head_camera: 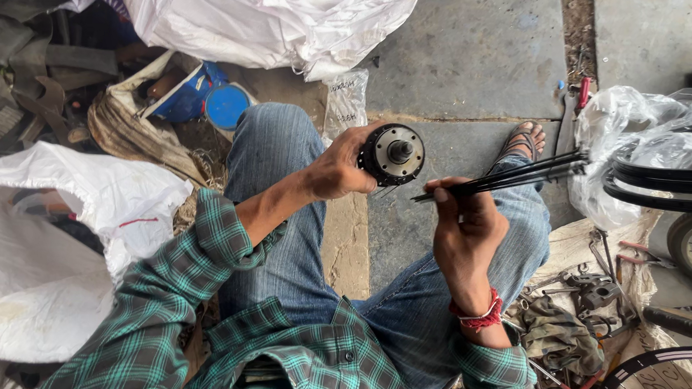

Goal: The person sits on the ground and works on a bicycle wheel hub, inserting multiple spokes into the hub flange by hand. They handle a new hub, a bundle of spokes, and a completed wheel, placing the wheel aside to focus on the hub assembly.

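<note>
My left hand (338, 169) grips a round black and silver wheel hub (394, 154) by its side, with the axle end facing up. Just to its right, my right hand (461, 223) is closed on a bundle of thin black spokes (518, 175) that point off to the right. The near ends of the spokes lie just below the hub's flange. Both hands are held above my knees, over a grey stone floor (476, 60). I wear a green checked shirt and blue jeans.
A clear plastic bag (636, 145) and black bicycle rims (665, 185) lie at right. Tools and metal parts (582, 298) sit on a cloth at lower right, beside a spoked wheel (657, 383). White sacks (268, 16) lie at the top and left, a blue tin (227, 105) near my knee.
</note>
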